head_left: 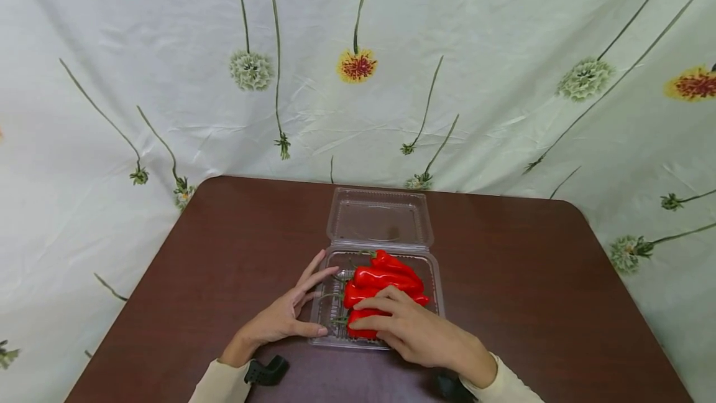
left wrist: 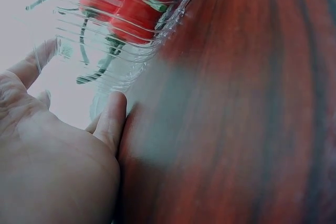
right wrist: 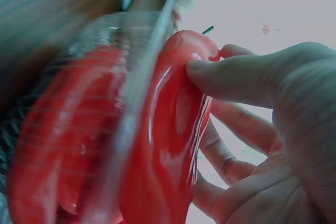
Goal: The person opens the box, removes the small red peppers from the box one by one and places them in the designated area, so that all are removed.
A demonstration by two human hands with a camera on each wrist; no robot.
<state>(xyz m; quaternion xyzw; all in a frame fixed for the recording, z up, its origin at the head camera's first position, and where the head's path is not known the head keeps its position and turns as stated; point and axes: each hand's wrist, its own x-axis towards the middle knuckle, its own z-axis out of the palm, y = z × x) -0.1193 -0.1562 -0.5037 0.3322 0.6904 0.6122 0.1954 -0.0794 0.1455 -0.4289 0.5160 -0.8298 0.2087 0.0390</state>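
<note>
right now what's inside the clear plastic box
At least three red peppers lie inside the box; the right hand holds another pepper over its near side. Whether that one rests on anything can't be told. The hand hides parts of two peppers; whatever lies beneath is covered.

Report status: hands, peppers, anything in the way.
Right hand pinches one red pepper. Left hand open at container's left edge. Other peppers inside. Lid folded back, no obstruction seen.
</note>
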